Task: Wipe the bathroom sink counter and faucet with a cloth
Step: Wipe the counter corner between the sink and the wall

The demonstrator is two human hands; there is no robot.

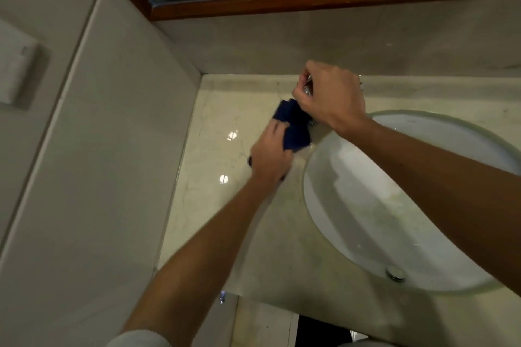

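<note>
The job looks midway: the left hand holds the blue cloth in its grip against the faucet, which the right hand clasps just above, while the bench beside seems yet unwiped.

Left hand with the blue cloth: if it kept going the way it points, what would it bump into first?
Probably the faucet, which the right hand grips. The left hand points its cloth there, though depth is unclear.
</note>
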